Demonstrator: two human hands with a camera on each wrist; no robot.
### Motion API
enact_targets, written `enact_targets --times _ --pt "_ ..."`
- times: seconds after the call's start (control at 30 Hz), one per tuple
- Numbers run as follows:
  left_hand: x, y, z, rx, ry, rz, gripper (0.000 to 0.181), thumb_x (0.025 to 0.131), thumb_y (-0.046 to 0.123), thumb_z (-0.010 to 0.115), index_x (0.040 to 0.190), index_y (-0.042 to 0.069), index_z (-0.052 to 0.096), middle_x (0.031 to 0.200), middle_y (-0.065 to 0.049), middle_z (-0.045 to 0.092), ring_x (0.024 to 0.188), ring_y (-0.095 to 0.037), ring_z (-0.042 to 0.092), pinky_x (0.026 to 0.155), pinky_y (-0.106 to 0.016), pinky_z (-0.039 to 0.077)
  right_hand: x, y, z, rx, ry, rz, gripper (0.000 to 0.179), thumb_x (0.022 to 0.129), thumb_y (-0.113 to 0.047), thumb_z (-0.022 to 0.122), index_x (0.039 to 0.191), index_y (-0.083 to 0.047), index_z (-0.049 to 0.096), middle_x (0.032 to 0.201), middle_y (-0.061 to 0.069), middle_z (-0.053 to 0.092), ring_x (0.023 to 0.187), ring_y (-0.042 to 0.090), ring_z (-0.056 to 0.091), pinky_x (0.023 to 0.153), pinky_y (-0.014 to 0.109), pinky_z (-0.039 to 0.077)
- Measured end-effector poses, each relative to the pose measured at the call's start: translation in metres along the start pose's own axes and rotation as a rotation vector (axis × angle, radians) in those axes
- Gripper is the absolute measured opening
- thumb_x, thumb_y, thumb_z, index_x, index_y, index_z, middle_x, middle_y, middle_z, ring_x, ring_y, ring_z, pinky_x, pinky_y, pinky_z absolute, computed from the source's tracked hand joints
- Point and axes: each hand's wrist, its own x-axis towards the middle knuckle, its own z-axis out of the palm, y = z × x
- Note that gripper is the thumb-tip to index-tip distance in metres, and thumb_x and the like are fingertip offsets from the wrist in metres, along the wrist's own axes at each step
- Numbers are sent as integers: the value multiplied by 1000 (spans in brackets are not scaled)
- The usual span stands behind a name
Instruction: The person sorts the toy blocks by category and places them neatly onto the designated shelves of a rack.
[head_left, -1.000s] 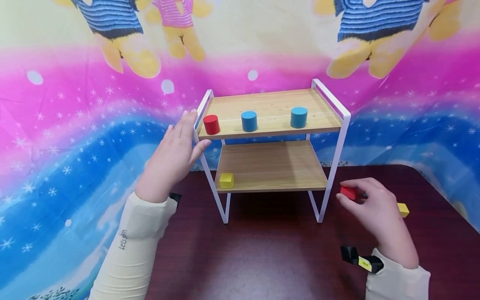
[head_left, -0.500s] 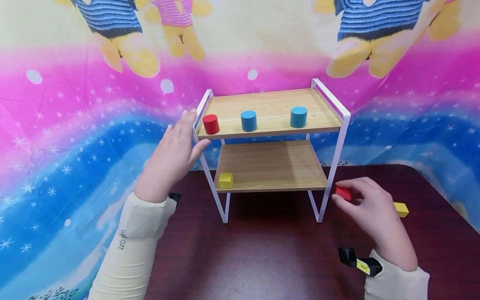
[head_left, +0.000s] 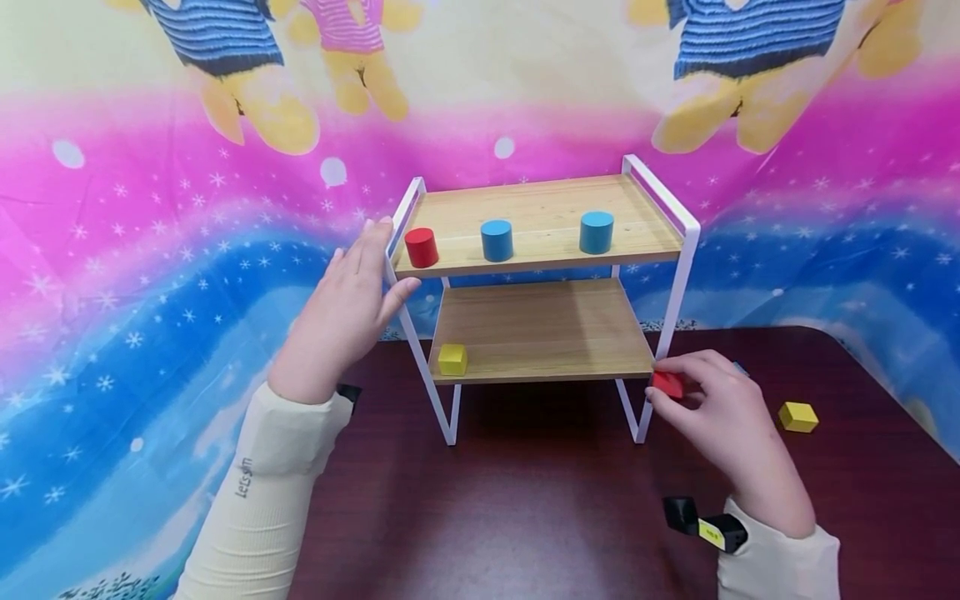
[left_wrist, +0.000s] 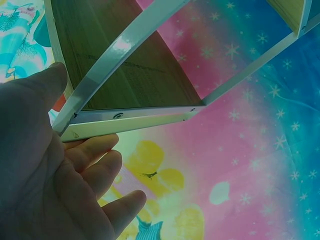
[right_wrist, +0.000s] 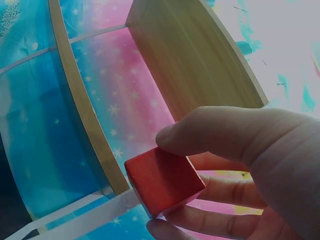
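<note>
In the head view a two-tier wooden shelf [head_left: 555, 325] with a white metal frame stands on the table. My left hand [head_left: 330, 312] rests with fairly straight fingers against the frame's upper left side; in the left wrist view its thumb lies by the shelf edge and its fingers along the metal bar [left_wrist: 115, 45]. Between thumb and fingers my right hand [head_left: 723, 408] pinches a red cube [right_wrist: 162, 180], which overlaps the shelf's right front leg in the head view. A red cylinder [head_left: 422, 248] and two blue cylinders [head_left: 497, 242] line the top tier's front; a yellow cube [head_left: 452, 360] sits lower left.
A yellow block [head_left: 798, 417] lies on the dark red tabletop [head_left: 510, 517], right of my right hand. Behind that hand's knuckles a sliver of something blue [head_left: 741, 368] shows. A printed cloth backdrop [head_left: 187, 275] hangs close behind the shelf.
My right hand has carried the red cube leftward to the shelf's right leg, uncovering more of the yellow block. The left hand keeps its place on the frame.
</note>
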Motion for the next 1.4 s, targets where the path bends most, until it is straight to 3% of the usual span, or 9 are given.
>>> enact_targets --times 0.57,0.83,1.3,1.37,1.4 --pt "0 -1 1 -14 -1 -18 83 101 37 62 162 7 14 165 -20 24 153 -36 21 122 -58 16 2 -16 14 19 -20 -46 39 80 -4 85 116 3 71 111 20 62 96 40 64 75 56 60" --pt "-1 -3 2 -15 1 -29 85 100 37 63 163 8 12 166 -19 22 153 -35 20 122 -58 16 3 -21 21 45 41 -101 39 78 -3 86 114 2 72 108 17 62 91 35 66 73 54 61" --pt "0 0 1 -14 3 -12 83 100 36 63 162 7 14 165 -20 24 153 -35 21 122 -58 16 2 -21 28 75 146 -136 38 77 -2 87 112 0 73 109 16 63 95 31 64 75 55 59" --pt "0 0 1 -13 2 -13 83 100 36 63 162 7 14 165 -20 24 153 -35 20 122 -58 16 2 -20 29 72 176 -145 38 77 -2 88 112 0 73 109 15 64 94 29 63 74 53 60" --pt "0 0 1 -13 2 -14 84 100 36 63 162 7 14 165 -20 24 153 -36 21 122 -58 16 3 -20 30 70 190 -147 38 77 -2 88 112 -1 74 109 15 64 94 28 63 74 44 62"
